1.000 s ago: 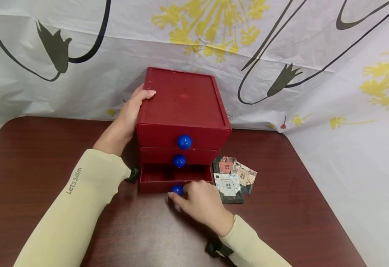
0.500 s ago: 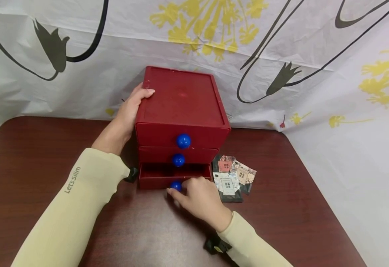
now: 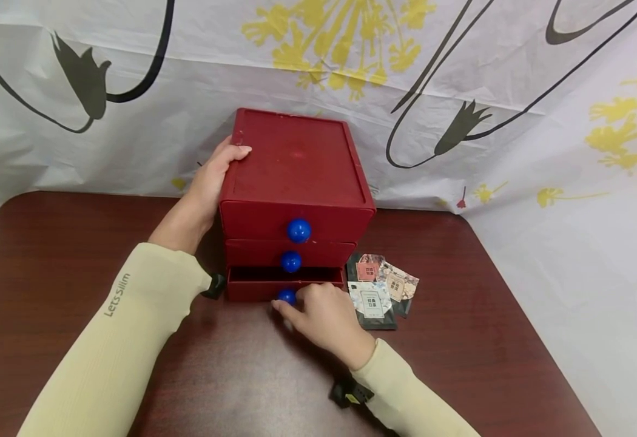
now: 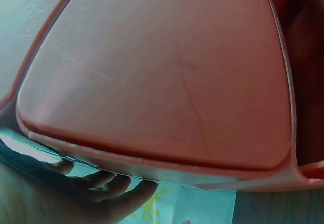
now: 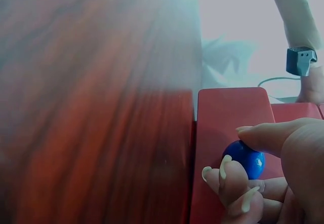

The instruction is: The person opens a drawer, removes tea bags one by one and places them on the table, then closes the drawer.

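Observation:
A red cabinet [image 3: 296,164] with three drawers and round blue knobs stands on the table. Its bottom drawer [image 3: 253,291] is slightly pulled out, leaving a dark gap above its front. My right hand [image 3: 326,318] pinches the bottom blue knob [image 5: 248,158] between thumb and fingers, as the right wrist view shows closely. My left hand [image 3: 212,176] holds the cabinet at its left rear, thumb resting on the top. In the left wrist view its fingers [image 4: 129,198] reach past the cabinet's edge. The middle knob [image 3: 291,261] and top knob [image 3: 299,230] are untouched.
Three flat printed sachets [image 3: 373,300] lie overlapping on the brown table [image 3: 449,340], just right of the cabinet. Behind, a white sheet [image 3: 149,145] with flower prints hangs close to the cabinet's back. Each wrist wears a small black device [image 3: 351,393].
The bottom drawer has slid inward, narrowing the opening above it. My right hand has moved forward with the knob, while my left hand keeps its place on the cabinet.

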`<state>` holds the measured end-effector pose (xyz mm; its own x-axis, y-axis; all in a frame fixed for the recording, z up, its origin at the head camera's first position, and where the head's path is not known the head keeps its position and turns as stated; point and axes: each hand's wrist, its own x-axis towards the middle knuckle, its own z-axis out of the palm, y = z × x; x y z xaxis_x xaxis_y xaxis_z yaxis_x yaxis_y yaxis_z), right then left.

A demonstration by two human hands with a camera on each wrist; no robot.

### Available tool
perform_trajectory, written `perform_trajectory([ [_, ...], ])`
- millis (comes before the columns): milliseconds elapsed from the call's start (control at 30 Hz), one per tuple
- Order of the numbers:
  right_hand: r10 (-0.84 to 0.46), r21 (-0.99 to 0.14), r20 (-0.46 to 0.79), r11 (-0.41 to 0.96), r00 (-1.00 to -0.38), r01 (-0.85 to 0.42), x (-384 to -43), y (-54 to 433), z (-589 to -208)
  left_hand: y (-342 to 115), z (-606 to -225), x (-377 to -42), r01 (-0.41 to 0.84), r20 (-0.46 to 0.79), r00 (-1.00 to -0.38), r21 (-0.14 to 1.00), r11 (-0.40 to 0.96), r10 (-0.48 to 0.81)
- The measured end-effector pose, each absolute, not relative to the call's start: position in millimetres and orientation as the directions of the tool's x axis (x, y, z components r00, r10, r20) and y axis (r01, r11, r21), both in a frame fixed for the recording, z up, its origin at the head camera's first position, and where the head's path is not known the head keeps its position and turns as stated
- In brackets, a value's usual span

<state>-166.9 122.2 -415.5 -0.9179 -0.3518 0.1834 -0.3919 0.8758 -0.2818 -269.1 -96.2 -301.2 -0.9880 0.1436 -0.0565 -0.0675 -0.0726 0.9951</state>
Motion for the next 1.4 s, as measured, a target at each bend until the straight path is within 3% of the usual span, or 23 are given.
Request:
perform_trajectory([
  [1400,-0.329,-0.298,0.218,0.874,-0.919,-0.384,-189.2,120.5,-419.9,-95.7,-302.8,-269.9,-0.056,-0.046,-0.990,0.996,-0.071,0.133],
])
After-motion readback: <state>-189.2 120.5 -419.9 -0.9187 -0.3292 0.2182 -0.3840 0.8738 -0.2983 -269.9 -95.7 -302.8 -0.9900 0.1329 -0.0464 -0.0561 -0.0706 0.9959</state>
